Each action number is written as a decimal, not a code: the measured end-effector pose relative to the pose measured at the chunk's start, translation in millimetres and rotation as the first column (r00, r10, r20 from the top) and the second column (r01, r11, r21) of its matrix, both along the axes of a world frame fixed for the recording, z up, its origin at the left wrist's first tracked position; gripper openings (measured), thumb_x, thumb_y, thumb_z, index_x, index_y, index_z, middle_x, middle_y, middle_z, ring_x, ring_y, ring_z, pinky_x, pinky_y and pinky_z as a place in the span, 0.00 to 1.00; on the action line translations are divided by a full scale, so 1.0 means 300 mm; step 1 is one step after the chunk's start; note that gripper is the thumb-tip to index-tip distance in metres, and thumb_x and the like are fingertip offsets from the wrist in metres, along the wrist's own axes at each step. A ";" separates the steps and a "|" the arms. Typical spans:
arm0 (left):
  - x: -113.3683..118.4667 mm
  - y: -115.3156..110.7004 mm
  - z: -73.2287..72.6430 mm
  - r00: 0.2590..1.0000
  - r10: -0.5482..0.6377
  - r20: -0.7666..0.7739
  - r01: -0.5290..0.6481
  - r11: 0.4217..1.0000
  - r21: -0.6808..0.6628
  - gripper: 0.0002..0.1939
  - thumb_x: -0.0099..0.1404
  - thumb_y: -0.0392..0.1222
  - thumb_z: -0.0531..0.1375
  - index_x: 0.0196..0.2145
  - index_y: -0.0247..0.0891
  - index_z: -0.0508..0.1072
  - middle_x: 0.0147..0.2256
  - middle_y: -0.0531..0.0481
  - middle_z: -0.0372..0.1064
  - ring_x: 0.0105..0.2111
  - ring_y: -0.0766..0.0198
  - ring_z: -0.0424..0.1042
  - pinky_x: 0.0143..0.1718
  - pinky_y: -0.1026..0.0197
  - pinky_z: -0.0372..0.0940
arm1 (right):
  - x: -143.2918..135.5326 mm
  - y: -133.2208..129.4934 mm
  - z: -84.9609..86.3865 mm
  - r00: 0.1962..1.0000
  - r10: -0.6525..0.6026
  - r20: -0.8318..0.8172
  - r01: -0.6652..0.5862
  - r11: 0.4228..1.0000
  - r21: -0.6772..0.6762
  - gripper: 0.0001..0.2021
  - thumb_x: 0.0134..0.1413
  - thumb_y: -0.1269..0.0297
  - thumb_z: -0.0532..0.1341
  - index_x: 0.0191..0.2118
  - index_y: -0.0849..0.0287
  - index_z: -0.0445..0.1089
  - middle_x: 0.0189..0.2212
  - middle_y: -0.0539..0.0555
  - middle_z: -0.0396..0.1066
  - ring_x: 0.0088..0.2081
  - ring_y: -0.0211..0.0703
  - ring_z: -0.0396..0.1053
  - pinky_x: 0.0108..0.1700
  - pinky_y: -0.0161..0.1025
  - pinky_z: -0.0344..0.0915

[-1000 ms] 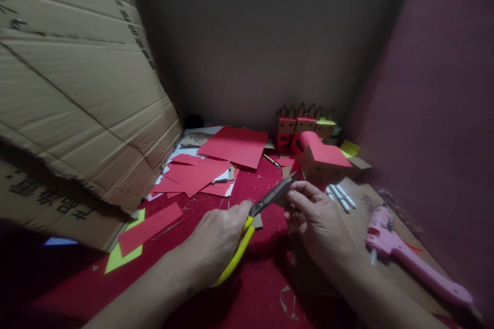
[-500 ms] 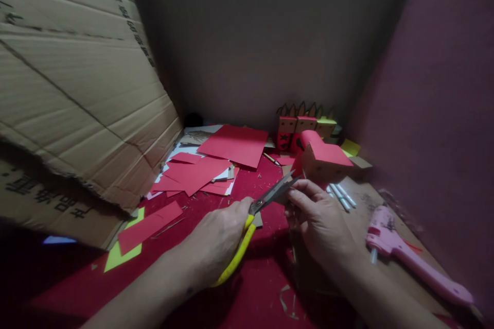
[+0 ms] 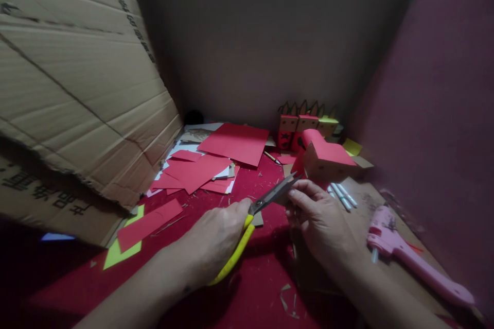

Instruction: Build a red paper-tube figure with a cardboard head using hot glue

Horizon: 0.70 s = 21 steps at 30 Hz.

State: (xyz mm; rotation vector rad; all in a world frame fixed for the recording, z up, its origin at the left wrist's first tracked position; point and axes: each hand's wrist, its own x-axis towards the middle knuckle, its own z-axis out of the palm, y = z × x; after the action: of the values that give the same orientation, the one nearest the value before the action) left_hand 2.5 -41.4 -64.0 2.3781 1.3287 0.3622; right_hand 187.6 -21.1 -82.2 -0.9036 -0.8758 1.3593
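My left hand [image 3: 216, 236] is closed around the yellow handles of a pair of scissors [image 3: 266, 200], whose blades point up and to the right. The blade tips lie close to the fingers of my right hand [image 3: 320, 215]. That hand pinches a small piece of brown cardboard [image 3: 283, 197] against the blades; much of the piece is hidden by fingers and metal. Just beyond stands a cardboard form with a red paper top [image 3: 330, 154].
Red paper sheets [image 3: 235, 142] lie at the back left, with a red strip on yellow paper [image 3: 123, 254] nearer. A large cardboard panel [image 3: 77, 87] rises on the left. A pink glue gun [image 3: 409, 257] and markers [image 3: 343, 196] lie right. Small decorated boxes [image 3: 287, 131] stand behind.
The scissor blades look closer together than before. Both hands stay in nearly the same place, and the view has shifted very slightly.
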 end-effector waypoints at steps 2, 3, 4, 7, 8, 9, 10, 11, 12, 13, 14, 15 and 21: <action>0.000 -0.004 0.004 1.000 0.001 -0.009 -0.001 1.000 -0.006 0.08 0.66 0.39 0.48 0.38 0.36 0.64 0.29 0.47 0.68 0.23 0.64 0.66 0.25 0.63 0.60 | -0.001 0.001 0.000 1.000 -0.004 0.008 0.004 1.000 0.000 0.07 0.41 0.66 0.68 0.26 0.57 0.70 0.18 0.45 0.66 0.18 0.31 0.57 0.20 0.30 0.50; -0.001 -0.005 0.005 1.000 -0.001 -0.010 0.001 1.000 -0.007 0.07 0.65 0.38 0.48 0.38 0.36 0.64 0.28 0.47 0.69 0.23 0.63 0.66 0.25 0.63 0.60 | -0.001 0.001 -0.001 1.000 -0.006 0.007 0.006 1.000 0.001 0.07 0.41 0.66 0.68 0.26 0.57 0.70 0.18 0.45 0.67 0.18 0.31 0.57 0.20 0.30 0.50; -0.002 -0.007 0.005 1.000 0.000 -0.007 0.000 1.000 -0.005 0.07 0.65 0.38 0.49 0.38 0.37 0.64 0.28 0.48 0.69 0.23 0.63 0.66 0.25 0.63 0.60 | -0.002 0.002 -0.002 1.000 -0.009 0.003 0.009 1.000 0.002 0.07 0.40 0.66 0.69 0.27 0.57 0.70 0.19 0.45 0.68 0.18 0.31 0.57 0.20 0.30 0.50; -0.009 -0.008 -0.004 1.000 0.002 0.016 -0.002 1.000 -0.006 0.07 0.64 0.39 0.50 0.38 0.37 0.64 0.27 0.49 0.68 0.24 0.63 0.66 0.25 0.63 0.59 | -0.004 0.003 -0.003 1.000 -0.012 -0.022 0.012 1.000 0.009 0.08 0.39 0.65 0.70 0.27 0.57 0.71 0.20 0.46 0.69 0.18 0.30 0.58 0.20 0.30 0.52; -0.014 -0.006 -0.009 1.000 0.001 0.032 -0.001 1.000 -0.004 0.07 0.64 0.40 0.50 0.39 0.37 0.65 0.26 0.49 0.68 0.23 0.63 0.66 0.25 0.63 0.59 | -0.004 0.002 -0.003 1.000 -0.012 -0.029 0.012 1.000 0.009 0.08 0.39 0.65 0.70 0.27 0.57 0.71 0.20 0.46 0.69 0.19 0.30 0.58 0.20 0.30 0.53; -0.018 -0.003 -0.014 0.999 0.007 0.054 -0.007 1.000 0.000 0.07 0.64 0.41 0.51 0.39 0.37 0.65 0.26 0.50 0.67 0.23 0.64 0.65 0.24 0.64 0.58 | -0.004 0.002 -0.003 1.000 -0.008 -0.030 0.008 1.000 0.005 0.08 0.39 0.65 0.70 0.27 0.57 0.71 0.20 0.46 0.69 0.19 0.30 0.59 0.21 0.29 0.53; -0.023 0.002 -0.020 0.996 0.024 0.083 -0.024 1.000 0.003 0.07 0.64 0.41 0.51 0.38 0.38 0.64 0.25 0.51 0.67 0.22 0.64 0.64 0.24 0.64 0.57 | -0.003 0.001 -0.002 1.000 -0.003 -0.029 0.003 1.000 -0.002 0.09 0.39 0.64 0.70 0.27 0.57 0.71 0.20 0.46 0.69 0.19 0.30 0.59 0.21 0.29 0.54; -0.028 0.007 -0.024 0.992 0.045 0.114 -0.045 0.999 0.003 0.07 0.64 0.41 0.50 0.38 0.38 0.64 0.25 0.51 0.67 0.22 0.65 0.64 0.23 0.65 0.56 | -0.002 0.000 -0.001 1.000 0.004 -0.025 -0.005 1.000 -0.008 0.09 0.39 0.63 0.70 0.27 0.58 0.71 0.20 0.46 0.68 0.19 0.30 0.59 0.21 0.29 0.54; -0.031 0.013 -0.026 0.987 0.069 0.144 -0.070 0.998 0.002 0.08 0.64 0.42 0.50 0.39 0.38 0.64 0.26 0.51 0.67 0.22 0.65 0.64 0.24 0.65 0.56 | -0.001 -0.001 -0.001 1.000 0.012 -0.021 -0.012 1.000 -0.011 0.09 0.40 0.63 0.70 0.27 0.57 0.71 0.20 0.46 0.68 0.19 0.30 0.60 0.21 0.29 0.53; -0.034 0.018 -0.028 0.981 0.090 0.171 -0.092 0.996 0.003 0.08 0.65 0.42 0.49 0.40 0.39 0.63 0.27 0.51 0.68 0.23 0.65 0.64 0.24 0.64 0.56 | -0.001 -0.002 0.000 1.000 0.019 -0.016 -0.019 1.000 -0.010 0.09 0.41 0.63 0.70 0.28 0.58 0.71 0.20 0.46 0.69 0.20 0.30 0.60 0.21 0.29 0.53; -0.035 0.022 -0.027 0.976 0.105 0.190 -0.108 0.994 0.007 0.08 0.66 0.42 0.48 0.40 0.39 0.63 0.29 0.51 0.68 0.24 0.65 0.64 0.25 0.64 0.56 | 0.000 -0.003 0.000 1.000 0.022 -0.010 -0.022 1.000 -0.004 0.09 0.41 0.62 0.70 0.28 0.58 0.71 0.21 0.46 0.69 0.20 0.30 0.60 0.21 0.29 0.53; -0.035 0.024 -0.026 0.974 0.111 0.199 -0.115 0.993 0.012 0.08 0.66 0.42 0.48 0.40 0.40 0.63 0.30 0.51 0.69 0.25 0.64 0.64 0.25 0.64 0.56 | 0.000 -0.003 0.000 1.000 0.021 -0.003 -0.021 1.000 0.001 0.09 0.42 0.63 0.70 0.28 0.58 0.70 0.21 0.46 0.68 0.20 0.30 0.60 0.21 0.28 0.53; -0.028 0.017 -0.008 0.997 0.046 0.064 -0.047 0.999 0.012 0.07 0.66 0.40 0.47 0.38 0.39 0.63 0.30 0.51 0.66 0.26 0.64 0.61 0.26 0.63 0.54 | 0.002 -0.004 0.001 1.000 0.013 0.011 -0.013 1.000 0.008 0.08 0.44 0.63 0.69 0.29 0.57 0.70 0.19 0.45 0.67 0.19 0.29 0.58 0.20 0.28 0.53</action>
State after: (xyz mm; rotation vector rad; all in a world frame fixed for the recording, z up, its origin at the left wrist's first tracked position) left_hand -6.0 -36.3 -66.5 2.3294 1.3589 0.4574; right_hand 188.1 -22.2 -81.8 -0.9017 -0.8965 1.3623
